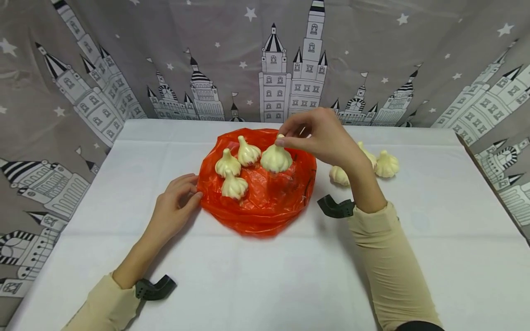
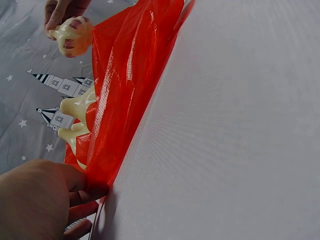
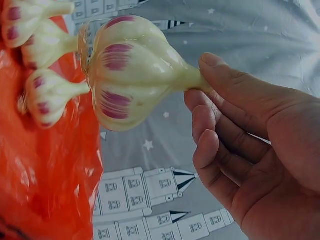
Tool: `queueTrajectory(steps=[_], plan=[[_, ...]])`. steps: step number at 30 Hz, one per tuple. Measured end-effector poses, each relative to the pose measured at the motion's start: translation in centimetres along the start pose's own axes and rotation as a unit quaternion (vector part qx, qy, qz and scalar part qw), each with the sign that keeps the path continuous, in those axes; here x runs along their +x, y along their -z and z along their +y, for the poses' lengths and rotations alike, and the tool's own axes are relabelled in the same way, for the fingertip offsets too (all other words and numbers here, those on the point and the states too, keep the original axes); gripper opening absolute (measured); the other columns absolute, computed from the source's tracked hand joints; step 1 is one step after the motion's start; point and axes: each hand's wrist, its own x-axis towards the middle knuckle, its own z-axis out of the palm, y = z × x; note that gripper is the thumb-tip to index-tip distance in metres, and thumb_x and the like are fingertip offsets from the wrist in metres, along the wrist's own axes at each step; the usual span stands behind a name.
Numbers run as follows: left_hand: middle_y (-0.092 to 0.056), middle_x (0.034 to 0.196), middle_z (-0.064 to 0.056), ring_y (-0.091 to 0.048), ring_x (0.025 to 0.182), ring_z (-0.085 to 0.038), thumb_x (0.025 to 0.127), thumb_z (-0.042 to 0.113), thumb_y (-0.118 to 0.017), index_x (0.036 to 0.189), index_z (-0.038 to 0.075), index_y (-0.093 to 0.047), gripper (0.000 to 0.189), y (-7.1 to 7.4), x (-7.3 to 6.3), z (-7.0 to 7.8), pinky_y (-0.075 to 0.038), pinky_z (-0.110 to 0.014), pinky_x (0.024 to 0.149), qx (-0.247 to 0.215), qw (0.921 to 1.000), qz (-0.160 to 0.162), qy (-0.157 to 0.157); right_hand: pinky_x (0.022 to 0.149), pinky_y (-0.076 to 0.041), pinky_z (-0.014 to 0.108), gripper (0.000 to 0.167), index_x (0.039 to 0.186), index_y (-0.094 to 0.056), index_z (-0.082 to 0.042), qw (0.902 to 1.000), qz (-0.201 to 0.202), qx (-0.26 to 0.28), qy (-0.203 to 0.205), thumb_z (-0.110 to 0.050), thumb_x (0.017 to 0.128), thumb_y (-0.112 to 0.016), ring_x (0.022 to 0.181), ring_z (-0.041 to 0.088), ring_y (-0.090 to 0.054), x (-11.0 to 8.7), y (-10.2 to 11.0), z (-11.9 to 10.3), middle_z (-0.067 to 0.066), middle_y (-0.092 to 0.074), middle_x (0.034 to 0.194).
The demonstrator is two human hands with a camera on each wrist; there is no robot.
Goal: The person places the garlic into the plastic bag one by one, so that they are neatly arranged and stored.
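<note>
A red plastic bag lies spread on the white table, its rim rolled into a low ring. Several cream garlic bulbs sit on its left part. By the neck, my right hand pinches another garlic bulb above the bag's right half; purple streaks show on this garlic bulb in the right wrist view. At the bag's left edge my left hand pinches the rim between thumb and fingers. The left wrist view shows the bag's wall standing up beside that hand.
More garlic bulbs lie on the table to the right of the bag, partly hidden behind my right forearm. A grey curtain with printed castles hangs along the table's back edge. Each wrist carries a black camera mount.
</note>
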Motion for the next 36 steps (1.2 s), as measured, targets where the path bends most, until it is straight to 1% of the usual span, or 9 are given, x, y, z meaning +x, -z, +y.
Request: queueTrajectory(steps=[6, 12, 18, 21, 25, 30, 36], plan=[[-0.064, 0.144, -0.021, -0.048, 0.144, -0.040, 0.100, 0.010, -0.070, 0.092, 0.006, -0.072, 0.009, -0.2, -0.1, -0.1, -0.036, -0.068, 0.119, -0.005, 1.0000, 0.002, -0.002, 0.070, -0.057, 0.028, 0.013, 0.095, -0.080, -0.014, 0.9996, -0.012, 0.027, 0.000, -0.025, 0.090, -0.086, 0.075, 0.013, -0.065, 0.9, -0.8, -0.7, 0.000, -0.075, 0.084], [-0.063, 0.144, -0.021, -0.049, 0.144, -0.039, 0.100, 0.011, -0.070, 0.092, 0.007, -0.071, 0.009, -0.2, 0.0, -0.2, -0.037, -0.068, 0.119, 0.000, 1.0000, 0.003, -0.006, 0.067, -0.055, 0.029, 0.012, 0.095, -0.081, -0.012, 0.9994, -0.030, 0.014, -0.008, -0.022, 0.091, -0.085, 0.073, 0.015, -0.064, 1.3, -1.6, -0.4, 0.001, -0.076, 0.085], [-0.063, 0.145, -0.021, -0.048, 0.145, -0.040, 0.100, 0.012, -0.070, 0.092, 0.007, -0.071, 0.010, -0.1, 0.0, -0.2, -0.036, -0.068, 0.119, 0.000, 1.0000, 0.001, -0.005, 0.068, -0.053, 0.031, 0.010, 0.096, -0.080, -0.015, 0.9963, -0.085, 0.005, -0.005, -0.024, 0.094, -0.082, 0.076, 0.015, -0.063, 1.6, -2.7, -0.1, -0.002, -0.074, 0.084], [-0.063, 0.145, -0.021, -0.048, 0.145, -0.040, 0.100, 0.013, -0.070, 0.092, 0.007, -0.071, 0.010, -0.1, 0.0, -0.1, -0.036, -0.068, 0.119, 0.001, 1.0000, 0.001, -0.004, 0.068, -0.054, 0.031, 0.007, 0.094, -0.081, -0.016, 0.9947, -0.103, 0.006, -0.004, -0.023, 0.094, -0.082, 0.077, 0.014, -0.063, 1.6, -3.2, -0.1, -0.003, -0.073, 0.081], [-0.064, 0.144, -0.021, -0.048, 0.145, -0.040, 0.100, 0.012, -0.070, 0.091, 0.007, -0.071, 0.010, -0.1, 0.1, -0.1, -0.036, -0.068, 0.119, 0.000, 1.0000, 0.002, -0.006, 0.073, -0.056, 0.031, 0.006, 0.094, -0.080, -0.016, 0.9916, -0.129, 0.008, -0.003, -0.021, 0.093, -0.082, 0.080, 0.013, -0.065, 1.7, -3.7, 0.0, -0.003, -0.073, 0.083], [-0.063, 0.145, -0.021, -0.048, 0.145, -0.040, 0.100, 0.012, -0.070, 0.091, 0.007, -0.071, 0.010, 0.0, 0.1, -0.1, -0.036, -0.068, 0.119, 0.001, 1.0000, 0.001, -0.005, 0.078, -0.058, 0.030, 0.006, 0.095, -0.079, -0.016, 0.9841, -0.177, 0.004, -0.007, -0.020, 0.092, -0.083, 0.083, 0.013, -0.067, 1.7, -4.5, -0.3, -0.004, -0.074, 0.086], [-0.063, 0.145, -0.021, -0.048, 0.145, -0.040, 0.100, 0.012, -0.070, 0.091, 0.007, -0.071, 0.011, -0.1, 0.0, 0.0, -0.036, -0.068, 0.119, 0.003, 1.0000, 0.000, -0.005, 0.080, -0.058, 0.029, 0.005, 0.095, -0.078, -0.015, 0.9719, -0.235, -0.004, -0.011, -0.017, 0.092, -0.082, 0.086, 0.014, -0.067, 1.7, -5.5, -0.5, -0.003, -0.074, 0.087]])
